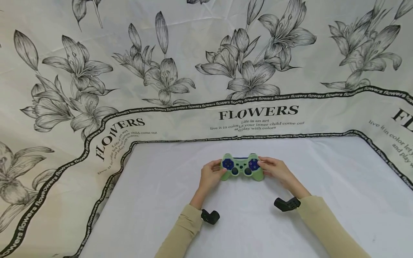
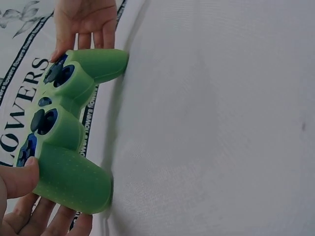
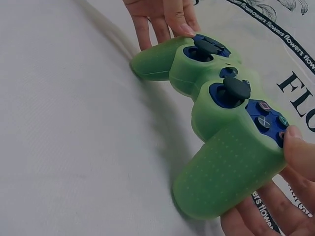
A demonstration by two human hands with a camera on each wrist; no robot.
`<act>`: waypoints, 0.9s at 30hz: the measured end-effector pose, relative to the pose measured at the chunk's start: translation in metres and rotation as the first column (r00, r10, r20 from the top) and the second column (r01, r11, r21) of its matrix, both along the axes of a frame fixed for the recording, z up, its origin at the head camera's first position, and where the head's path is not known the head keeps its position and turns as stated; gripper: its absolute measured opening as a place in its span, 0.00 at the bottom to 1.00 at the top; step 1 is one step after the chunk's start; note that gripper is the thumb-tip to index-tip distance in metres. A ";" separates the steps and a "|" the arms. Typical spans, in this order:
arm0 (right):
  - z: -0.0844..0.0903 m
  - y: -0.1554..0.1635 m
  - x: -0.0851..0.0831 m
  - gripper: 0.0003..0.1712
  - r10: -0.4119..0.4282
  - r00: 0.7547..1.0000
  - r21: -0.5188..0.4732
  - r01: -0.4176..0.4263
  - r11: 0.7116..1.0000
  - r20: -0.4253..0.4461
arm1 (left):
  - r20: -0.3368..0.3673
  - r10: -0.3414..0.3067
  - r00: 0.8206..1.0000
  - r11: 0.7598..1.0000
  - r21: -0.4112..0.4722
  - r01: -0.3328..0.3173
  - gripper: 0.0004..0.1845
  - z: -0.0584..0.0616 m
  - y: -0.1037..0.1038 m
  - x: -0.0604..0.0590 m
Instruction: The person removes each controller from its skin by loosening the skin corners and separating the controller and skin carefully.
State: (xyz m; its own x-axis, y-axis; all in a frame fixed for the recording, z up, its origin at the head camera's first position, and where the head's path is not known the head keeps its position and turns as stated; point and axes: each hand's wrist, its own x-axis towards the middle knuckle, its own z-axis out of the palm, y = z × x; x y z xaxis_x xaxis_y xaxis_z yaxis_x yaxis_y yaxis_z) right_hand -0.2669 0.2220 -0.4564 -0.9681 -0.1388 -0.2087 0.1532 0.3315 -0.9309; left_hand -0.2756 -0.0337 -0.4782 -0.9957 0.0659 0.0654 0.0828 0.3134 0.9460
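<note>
A blue game controller in a pale green silicone cover [image 1: 241, 167] lies on the white cloth at the middle of the table. My left hand [image 1: 211, 175] grips its left handle [image 2: 69, 179], thumb on top and fingers underneath. My right hand [image 1: 276, 170] grips the right handle [image 3: 231, 172] the same way, thumb beside the face buttons [image 3: 268, 120]. Two dark thumbsticks [image 3: 236, 88] stand between the handles. The handle ends touch the cloth [image 2: 206, 123].
A cloth printed with grey lilies and the word FLOWERS [image 1: 258, 113] covers the backdrop and frames the white work area [image 1: 338, 186]. A black camera mount sits on each wrist [image 1: 210, 216], [image 1: 287, 204]. Beige sleeves cover both forearms.
</note>
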 end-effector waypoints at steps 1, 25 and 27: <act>0.000 0.000 0.001 0.37 0.000 1.000 0.003 0.000 1.000 -0.004 | -0.012 0.003 1.000 1.000 0.000 -0.003 0.20 0.000 0.000 0.000; 0.007 -0.001 0.018 0.36 0.006 0.995 0.064 0.000 0.998 -0.095 | -0.020 -0.077 0.997 0.993 0.088 0.078 0.21 -0.001 -0.007 0.009; 0.008 -0.001 0.019 0.35 0.005 0.995 0.062 0.001 0.998 -0.103 | -0.013 -0.081 0.997 0.991 0.103 0.082 0.21 -0.003 -0.008 0.007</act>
State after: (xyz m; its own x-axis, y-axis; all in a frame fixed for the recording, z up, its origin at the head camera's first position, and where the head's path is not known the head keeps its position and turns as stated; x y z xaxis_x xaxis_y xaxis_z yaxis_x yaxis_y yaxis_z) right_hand -0.2483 0.2209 -0.4487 -0.9846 -0.1306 -0.1162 0.0568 0.3892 -0.9194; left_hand -0.2689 -0.0413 -0.4809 -0.9867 0.1390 0.0845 0.1123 0.2064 0.9720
